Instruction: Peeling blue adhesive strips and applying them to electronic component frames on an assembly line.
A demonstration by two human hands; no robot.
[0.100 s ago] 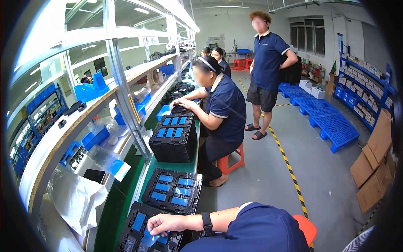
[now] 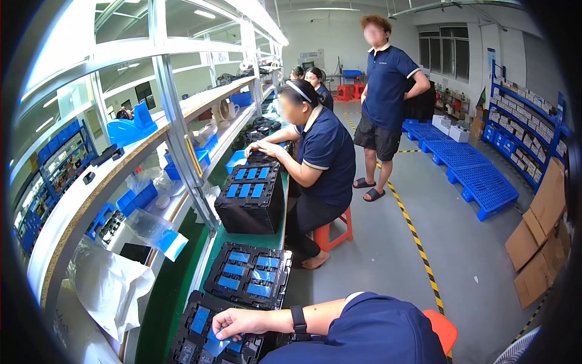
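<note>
A hand point(image 2: 239, 323) with a dark wristband is laid on the nearest black tray point(image 2: 193, 340) at the lower edge of the view, the forearm coming in from the right out of a dark blue sleeve. Whether this is the left or the right hand cannot be told with certainty; it is taken here as the left hand. Its fingers point(image 2: 219, 332) are bent down together onto a blue square piece point(image 2: 213, 344) seated in that tray, touching it; whether the piece is pinched cannot be told. The other hand is not seen.

Just beyond the nearest black tray, on the green bench top point(image 2: 167, 309), a second black tray point(image 2: 248, 274) with blue pieces in its pockets is set. Farther along from the nearest black tray a tall stack of black trays point(image 2: 251, 197) is stood, and a seated co-worker point(image 2: 324, 158) on a red stool point(image 2: 333, 229) has both hands at the stack's far edge. Left of the nearest black tray, crumpled clear plastic bags point(image 2: 112, 285) are lying under the shelf point(image 2: 91, 188). A standing person point(image 2: 385, 91) is seen well beyond, on the grey floor beside blue pallets point(image 2: 479, 176)
</note>
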